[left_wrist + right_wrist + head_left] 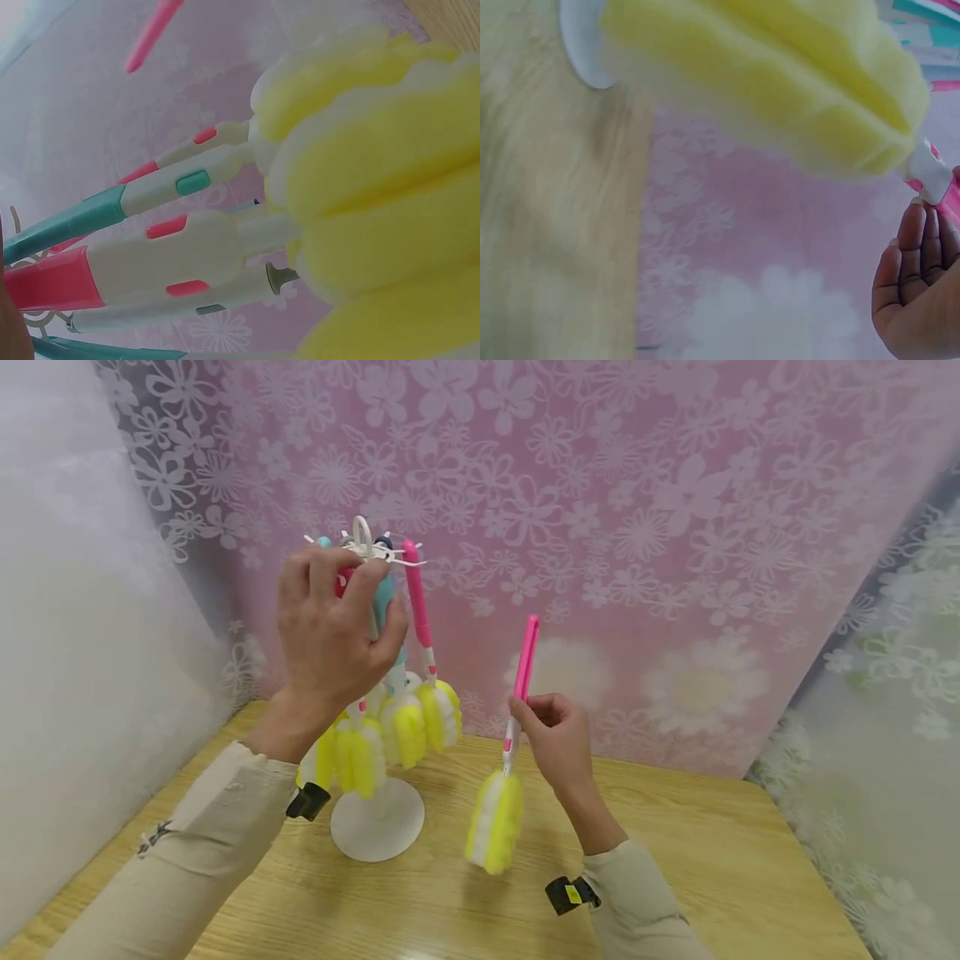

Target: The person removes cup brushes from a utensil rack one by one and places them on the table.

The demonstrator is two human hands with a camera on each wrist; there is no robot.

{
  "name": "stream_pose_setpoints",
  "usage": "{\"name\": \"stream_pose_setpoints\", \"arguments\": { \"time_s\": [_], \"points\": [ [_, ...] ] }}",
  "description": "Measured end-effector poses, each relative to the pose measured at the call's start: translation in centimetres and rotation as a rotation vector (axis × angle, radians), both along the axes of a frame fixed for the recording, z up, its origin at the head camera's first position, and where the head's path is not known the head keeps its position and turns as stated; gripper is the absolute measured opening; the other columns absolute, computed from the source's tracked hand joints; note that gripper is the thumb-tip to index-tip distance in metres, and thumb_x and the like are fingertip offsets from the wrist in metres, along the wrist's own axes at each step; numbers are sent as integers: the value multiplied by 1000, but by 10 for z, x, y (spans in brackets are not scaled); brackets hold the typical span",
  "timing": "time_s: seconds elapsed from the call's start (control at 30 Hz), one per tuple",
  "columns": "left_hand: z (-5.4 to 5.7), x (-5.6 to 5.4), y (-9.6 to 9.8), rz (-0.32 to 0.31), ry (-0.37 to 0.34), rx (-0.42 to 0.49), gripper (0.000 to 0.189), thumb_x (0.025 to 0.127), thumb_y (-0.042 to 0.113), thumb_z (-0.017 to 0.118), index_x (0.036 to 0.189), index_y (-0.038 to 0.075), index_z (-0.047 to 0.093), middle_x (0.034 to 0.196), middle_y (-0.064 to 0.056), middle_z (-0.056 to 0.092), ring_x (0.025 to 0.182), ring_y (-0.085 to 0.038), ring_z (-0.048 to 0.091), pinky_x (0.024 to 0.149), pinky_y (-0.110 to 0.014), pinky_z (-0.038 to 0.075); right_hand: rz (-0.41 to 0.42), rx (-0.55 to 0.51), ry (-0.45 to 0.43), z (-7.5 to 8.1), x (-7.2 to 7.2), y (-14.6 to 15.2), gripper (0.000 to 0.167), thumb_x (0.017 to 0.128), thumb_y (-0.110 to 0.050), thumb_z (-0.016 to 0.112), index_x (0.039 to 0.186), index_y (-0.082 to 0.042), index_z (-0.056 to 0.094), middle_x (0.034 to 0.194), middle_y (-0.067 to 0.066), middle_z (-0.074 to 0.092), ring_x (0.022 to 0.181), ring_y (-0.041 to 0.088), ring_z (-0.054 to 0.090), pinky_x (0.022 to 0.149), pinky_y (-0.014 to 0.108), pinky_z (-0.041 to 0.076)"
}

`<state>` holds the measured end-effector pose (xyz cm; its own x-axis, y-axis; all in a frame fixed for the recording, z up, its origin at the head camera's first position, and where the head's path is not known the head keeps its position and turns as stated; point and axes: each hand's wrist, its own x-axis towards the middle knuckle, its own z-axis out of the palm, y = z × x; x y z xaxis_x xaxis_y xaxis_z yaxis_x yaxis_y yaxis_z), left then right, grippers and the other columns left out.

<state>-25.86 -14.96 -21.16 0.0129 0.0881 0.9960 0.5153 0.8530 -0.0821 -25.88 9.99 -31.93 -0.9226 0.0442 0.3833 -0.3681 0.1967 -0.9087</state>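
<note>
A sponge bottle brush point(527, 656) with a pink handle is pinched between the thumb and fingers of my right hand point(558, 739). It hangs head down above the table, its yellow and white sponge head point(772, 82) large in the right wrist view. My left hand point(326, 627) grips the top of a white rotating rack point(377, 822), just below its ring. More brushes point(417, 602) of the same kind hang from the rack's hooks, with pink, red or teal handles. The left wrist view shows their handles point(161, 255) close up; the left fingertips are mostly hidden there.
The rack's round base stands on a wooden table point(675, 843). Behind the table hangs a pink cloth point(600, 527) with white flowers. A pale curtain point(112, 635) is on the left and a flowered one point(900, 735) on the right.
</note>
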Motion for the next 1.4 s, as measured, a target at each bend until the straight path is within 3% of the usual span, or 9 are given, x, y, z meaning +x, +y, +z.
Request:
{"name": "stream_pose_setpoints", "arguments": {
  "time_s": [0.17, 0.33, 0.53, 0.73, 0.9, 1.2, 1.4],
  "points": [
    [0, 1, 0, -1, -19, -11, 28, 84, 24, 50, 100, 5, 60, 97, -17, 51, 92, -38, 45, 76, -50, 38, -27, 20, -148, -32, -6, 12, 29, 85, -32, 72, 86, -3, 68, 80, 7, 67, 71, 24, 58, 56, 26, 39],
    [0, 2, 0, 5, -30, -22, 29, 84, 25, 50, 101, 4, 60, 99, -17, 51, 94, -39, 45, 77, -50, 39, -34, 48, -309, -67, -10, 19, 25, 86, -27, 71, 84, -2, 67, 78, 7, 66, 74, 29, 62, 69, 33, 50],
    [-1, 2, -2, 14, -31, -10, 28, 82, 23, 50, 101, 4, 59, 99, -18, 51, 94, -40, 45, 78, -51, 38, -24, 113, -428, -97, -11, 19, 30, 84, -30, 71, 77, -2, 64, 73, 6, 63, 73, 28, 63, 76, 44, 52],
    [-1, 2, -2, 17, -51, -29, 29, 81, 22, 51, 104, 4, 59, 102, -18, 50, 95, -39, 44, 78, -51, 38, 3, 173, -475, -115, -12, 18, 31, 85, -28, 70, 72, -2, 62, 70, 6, 62, 67, 23, 61, 68, 38, 54],
    [-1, 3, -1, 16, -64, -40, 30, 81, 22, 51, 105, 4, 58, 103, -18, 50, 95, -39, 44, 79, -51, 38, 8, 260, -494, -125, -12, 18, 32, 84, -31, 69, 71, -3, 62, 71, 9, 63, 65, 20, 59, 60, 29, 49],
    [-2, 2, -1, 7, -54, -26, 30, 81, 21, 51, 104, 4, 58, 102, -19, 50, 95, -40, 44, 79, -51, 38, -17, 373, -540, -133, -13, 16, 35, 82, -37, 71, 70, -5, 65, 68, 6, 62, 61, 14, 50, 55, 25, 40],
    [-2, 3, 0, 16, -60, -26, 31, 83, 24, 49, 104, 3, 58, 102, -20, 51, 95, -40, 43, 79, -50, 37, -5, 424, -514, -138, -13, 14, 36, 82, -38, 70, 65, -6, 65, 60, 3, 59, 55, 12, 46, 51, 24, 37]
  ]
}}
